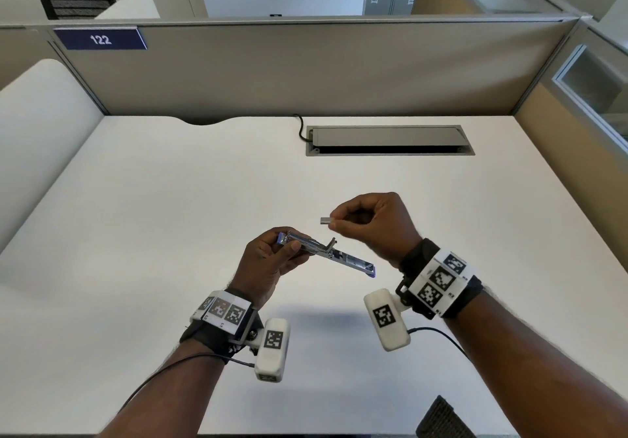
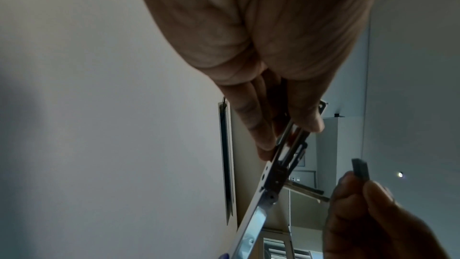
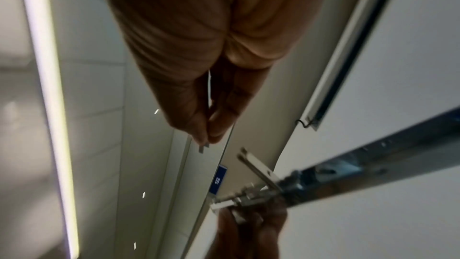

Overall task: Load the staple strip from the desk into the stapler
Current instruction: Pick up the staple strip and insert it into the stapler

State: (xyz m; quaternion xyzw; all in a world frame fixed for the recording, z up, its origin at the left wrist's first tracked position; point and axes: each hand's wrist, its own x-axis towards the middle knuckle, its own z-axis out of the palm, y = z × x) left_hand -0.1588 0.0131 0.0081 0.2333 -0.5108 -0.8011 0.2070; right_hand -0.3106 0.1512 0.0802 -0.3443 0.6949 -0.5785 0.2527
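My left hand (image 1: 275, 254) grips a metal stapler (image 1: 336, 255) that is swung open into one long line above the white desk (image 1: 170, 199). Its far end sits in my fingers and the other end points toward my right wrist. A small pusher tab stands up near the middle. My right hand (image 1: 360, 223) pinches a short grey staple strip (image 1: 325, 221) between thumb and forefinger, just above and beyond the stapler's channel, not touching it. The left wrist view shows the stapler (image 2: 273, 174) running from my fingers, with the staple strip (image 2: 361, 168) to its right. In the right wrist view the staple strip (image 3: 202, 148) pokes from my fingertips above the stapler (image 3: 323, 180).
A grey cable hatch (image 1: 389, 140) with a black cord sits in the desk's far half. Beige partition walls (image 1: 306, 70) close the back and right sides. A black chair part (image 1: 441, 419) shows at the near edge. Cables trail from both wrist cameras.
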